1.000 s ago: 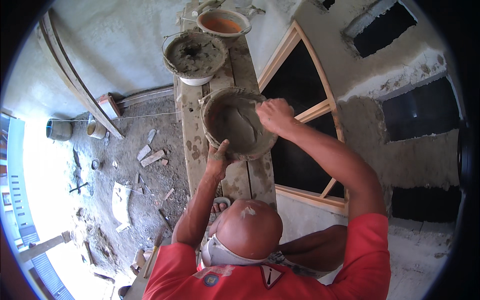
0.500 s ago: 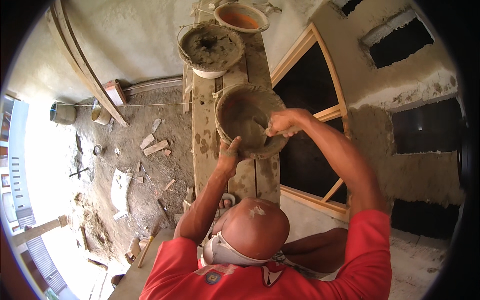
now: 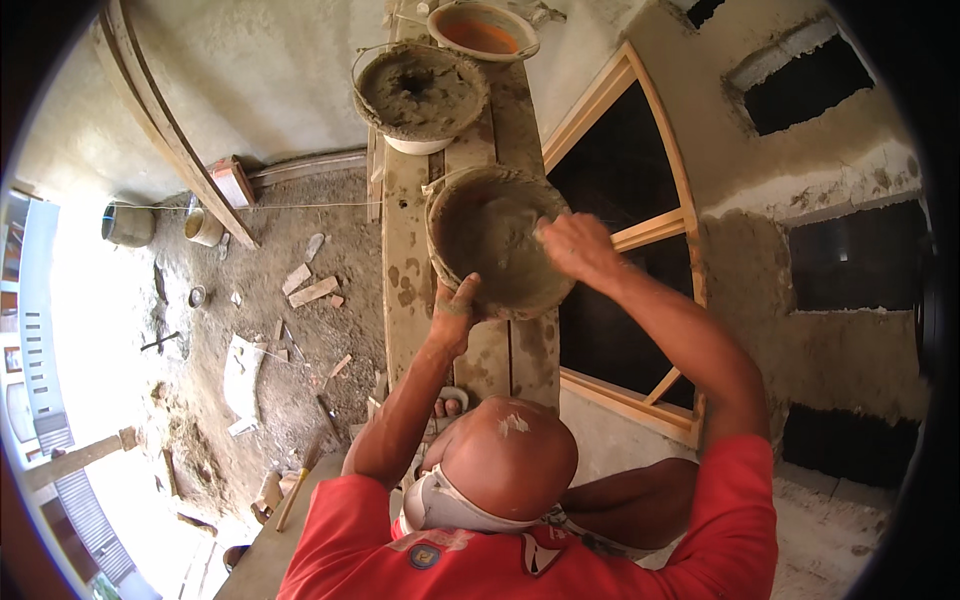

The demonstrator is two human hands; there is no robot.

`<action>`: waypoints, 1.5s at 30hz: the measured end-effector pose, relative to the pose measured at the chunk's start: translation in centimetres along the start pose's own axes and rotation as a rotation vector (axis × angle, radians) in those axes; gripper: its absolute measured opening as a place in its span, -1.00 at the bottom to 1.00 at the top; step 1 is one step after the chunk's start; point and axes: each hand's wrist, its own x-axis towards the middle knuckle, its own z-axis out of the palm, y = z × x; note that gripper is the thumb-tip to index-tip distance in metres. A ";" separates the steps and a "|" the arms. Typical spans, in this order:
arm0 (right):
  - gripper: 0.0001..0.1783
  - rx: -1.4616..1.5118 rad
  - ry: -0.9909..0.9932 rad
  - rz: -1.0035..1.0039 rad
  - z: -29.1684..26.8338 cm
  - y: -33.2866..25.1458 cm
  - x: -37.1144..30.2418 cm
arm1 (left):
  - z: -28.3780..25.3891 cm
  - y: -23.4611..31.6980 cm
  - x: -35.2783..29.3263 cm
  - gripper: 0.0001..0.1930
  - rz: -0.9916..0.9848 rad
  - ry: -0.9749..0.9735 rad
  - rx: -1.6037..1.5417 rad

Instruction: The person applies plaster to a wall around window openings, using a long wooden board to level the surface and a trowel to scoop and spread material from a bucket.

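Note:
A bucket [image 3: 447, 255] of wet grey mortar [image 3: 490, 235] stands before me on a plank platform [image 3: 405, 290]. My left hand [image 3: 457, 312] is closed on its near-left rim, thumb over the edge. At the right rim my right hand [image 3: 580, 247] is closed round the handle of a trowel, its blade mostly hidden by the hand and mortar. Just beyond stands a second bucket [image 3: 420, 146], heaped with mortar that has a hollow in the middle. Past that sits a basin [image 3: 530, 45] with an orange inside.
A wooden window frame [image 3: 640, 65] leans at the right by a wall with dark openings [image 3: 855, 255]. Below left, the dirt ground [image 3: 340, 240] holds wood scraps [image 3: 313, 292] and pails [image 3: 203, 228]. A brush [image 3: 297, 490] lies by my left side. My bent knee [image 3: 515, 455] is close.
My right hand has turned and shifted slightly right, up toward the bucket's rim. The trowel blade, visible in the mortar before, is now mostly hidden. My left hand keeps its hold.

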 end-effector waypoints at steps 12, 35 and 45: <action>-0.71 0.193 -0.420 0.030 -2.8 -1.1 -2.3 | 0.0 -0.3 -0.1 -0.48 -0.022 0.031 0.013; -0.62 0.158 -0.990 0.157 -3.4 -0.1 6.2 | 0.4 -0.2 -0.1 -0.53 -0.024 0.048 -0.015; -0.65 0.433 -0.219 -0.030 -5.0 2.4 1.1 | -3.2 -2.0 1.1 -0.44 -0.016 0.021 0.011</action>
